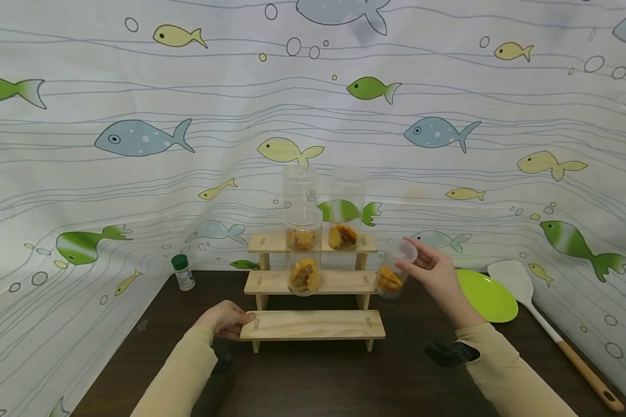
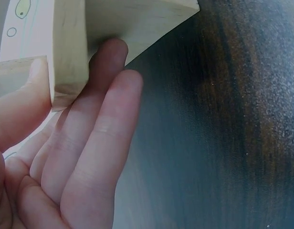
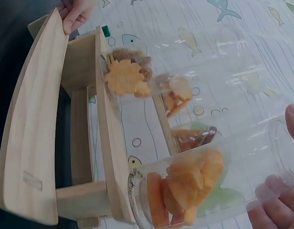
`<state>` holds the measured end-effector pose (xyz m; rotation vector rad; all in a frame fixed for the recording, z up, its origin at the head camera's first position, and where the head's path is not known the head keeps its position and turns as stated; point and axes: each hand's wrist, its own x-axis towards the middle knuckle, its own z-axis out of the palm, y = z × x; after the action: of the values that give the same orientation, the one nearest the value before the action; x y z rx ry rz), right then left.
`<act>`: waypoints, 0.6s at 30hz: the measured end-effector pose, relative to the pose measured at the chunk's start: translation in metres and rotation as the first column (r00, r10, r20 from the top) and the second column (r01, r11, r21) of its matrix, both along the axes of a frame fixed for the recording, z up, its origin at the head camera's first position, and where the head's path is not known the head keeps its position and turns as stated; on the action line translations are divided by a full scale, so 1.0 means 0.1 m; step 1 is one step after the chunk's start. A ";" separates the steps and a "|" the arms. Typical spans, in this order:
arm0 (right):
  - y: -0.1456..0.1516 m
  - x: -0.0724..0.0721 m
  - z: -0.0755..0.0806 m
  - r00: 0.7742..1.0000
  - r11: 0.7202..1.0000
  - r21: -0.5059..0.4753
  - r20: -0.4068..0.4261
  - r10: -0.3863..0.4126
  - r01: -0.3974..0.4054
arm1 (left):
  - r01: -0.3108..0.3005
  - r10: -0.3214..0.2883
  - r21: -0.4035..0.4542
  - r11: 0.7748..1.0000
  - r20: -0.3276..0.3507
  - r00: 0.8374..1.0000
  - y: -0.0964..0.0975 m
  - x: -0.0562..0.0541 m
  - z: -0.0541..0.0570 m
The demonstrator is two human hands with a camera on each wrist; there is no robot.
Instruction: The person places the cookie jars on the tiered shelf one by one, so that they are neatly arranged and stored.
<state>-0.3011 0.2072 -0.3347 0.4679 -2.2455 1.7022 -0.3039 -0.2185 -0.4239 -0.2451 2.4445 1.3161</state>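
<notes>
My left hand (image 1: pixel 224 318) grips the left end of the lowest step on a three-tier wooden stand (image 1: pixel 313 327), thumb on top. The left wrist view shows its fingers reaching under the board. My right hand (image 1: pixel 439 279) holds a clear jar (image 1: pixel 390 280) near its upper end, tilted, by the right end of the middle step. Orange-yellow cookie-like pieces (image 3: pixel 190 179) lie in the bottom of that jar. Another clear jar with such pieces (image 1: pixel 305 274) stands on the middle step. Two more jars stand on the top step, the right one (image 1: pixel 342 234) in plain sight, the left one (image 1: pixel 298 184) partly hidden.
A green-capped shaker bottle (image 1: pixel 183 273) stands behind on the left. To the right lie a lime-green plate (image 1: pixel 487 296) and a white spatula with a wooden handle (image 1: pixel 586 362). Fish-patterned cloth (image 1: pixel 313 87) encloses the dark wooden table (image 1: pixel 323 382) at the back and sides.
</notes>
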 end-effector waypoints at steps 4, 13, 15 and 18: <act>-0.12 -0.03 0.01 0.999 0.999 -0.014 0.016 0.046 -0.046 | -0.004 0.004 0.008 1.000 0.005 1.000 0.00 0.01 0.00; -0.42 -0.17 -0.01 0.994 0.994 -0.035 -0.012 0.105 -0.106 | -0.004 0.004 0.010 1.000 0.003 1.000 0.00 0.02 0.00; -0.48 -0.19 -0.02 0.994 0.993 -0.044 -0.008 0.113 -0.113 | 0.001 -0.001 0.005 1.000 0.002 1.000 0.00 0.02 0.02; -0.58 -0.22 -0.03 0.991 0.990 -0.050 0.005 0.132 -0.131 | 0.008 -0.008 -0.002 1.000 0.002 1.000 0.01 0.03 0.03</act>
<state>-0.3229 0.1490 -0.3375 0.6111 -2.2167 1.8221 -0.3012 -0.2177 -0.4205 -0.2373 2.4430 1.3095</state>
